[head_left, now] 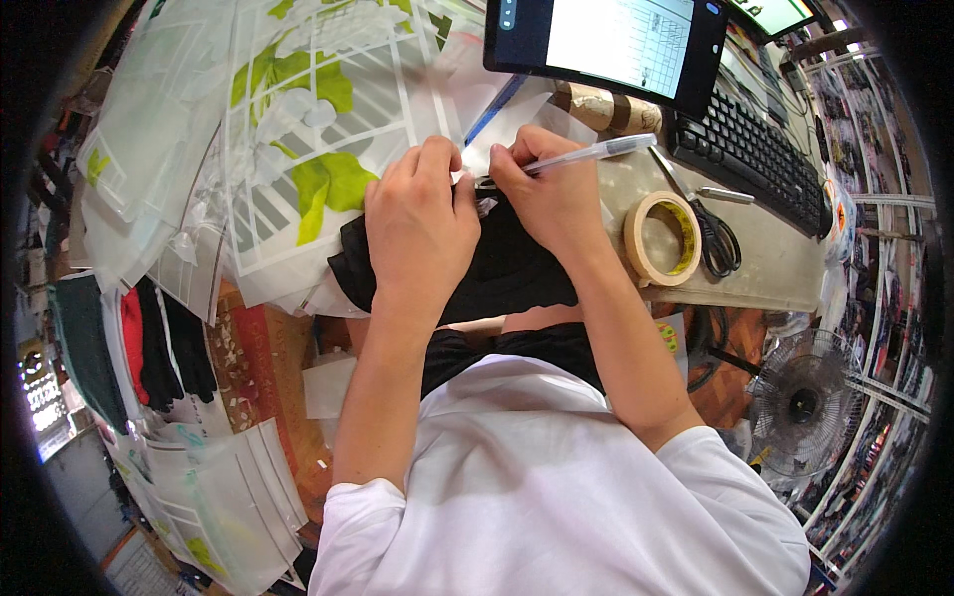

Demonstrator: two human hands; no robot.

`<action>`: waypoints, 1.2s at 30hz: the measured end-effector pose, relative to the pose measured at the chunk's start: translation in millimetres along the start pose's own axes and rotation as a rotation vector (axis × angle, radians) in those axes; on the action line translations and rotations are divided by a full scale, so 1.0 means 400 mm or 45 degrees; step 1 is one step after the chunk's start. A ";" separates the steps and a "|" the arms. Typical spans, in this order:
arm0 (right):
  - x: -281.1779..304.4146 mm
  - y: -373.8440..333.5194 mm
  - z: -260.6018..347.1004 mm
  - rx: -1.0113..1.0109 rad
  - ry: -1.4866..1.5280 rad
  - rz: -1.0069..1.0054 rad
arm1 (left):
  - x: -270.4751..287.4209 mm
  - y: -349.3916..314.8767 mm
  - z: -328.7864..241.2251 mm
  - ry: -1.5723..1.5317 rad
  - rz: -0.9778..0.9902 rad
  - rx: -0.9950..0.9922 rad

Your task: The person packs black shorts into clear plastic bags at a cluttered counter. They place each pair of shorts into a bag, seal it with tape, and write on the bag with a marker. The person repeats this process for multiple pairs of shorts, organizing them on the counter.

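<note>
A piece of black cloth lies bunched at the table's front edge, under both hands. My left hand is on its left part, the fingers bent and closed on the cloth's upper edge. My right hand is closed around a clear, white-tipped pen, whose upper end points to the right. Both hands' fingertips come close together over a small pale spot at the cloth's top edge. What lies right between them is mostly hidden. A slim blue stick slants just beyond my fingers.
Clear plastic bags with white and green print cover the table's left. A tablet stands at the back, with a black keyboard right of it. A masking tape roll and black cable lie to the right. A fan stands lower right.
</note>
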State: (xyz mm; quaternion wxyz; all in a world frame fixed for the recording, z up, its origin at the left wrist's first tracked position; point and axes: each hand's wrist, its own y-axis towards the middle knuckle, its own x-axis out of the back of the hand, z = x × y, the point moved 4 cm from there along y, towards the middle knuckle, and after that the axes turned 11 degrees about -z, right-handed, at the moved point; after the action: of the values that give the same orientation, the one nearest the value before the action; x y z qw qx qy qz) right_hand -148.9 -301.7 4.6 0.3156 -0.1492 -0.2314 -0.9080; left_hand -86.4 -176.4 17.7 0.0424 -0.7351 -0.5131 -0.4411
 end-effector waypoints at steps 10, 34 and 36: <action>0.002 0.000 -0.002 0.007 0.027 -0.057 | -0.001 0.000 -0.002 -0.009 -0.006 0.006; 0.003 -0.002 -0.003 0.063 0.021 -0.032 | 0.004 0.003 -0.010 -0.032 -0.073 -0.037; 0.006 -0.004 0.006 0.093 0.053 -0.046 | 0.004 0.002 -0.011 -0.029 -0.073 -0.038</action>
State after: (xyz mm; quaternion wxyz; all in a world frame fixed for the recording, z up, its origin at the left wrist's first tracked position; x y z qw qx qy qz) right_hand -151.3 -300.5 7.2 0.3090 -0.1144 -0.2605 -0.9075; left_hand -88.2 -178.0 21.9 0.0130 -0.7257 -0.5278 -0.4412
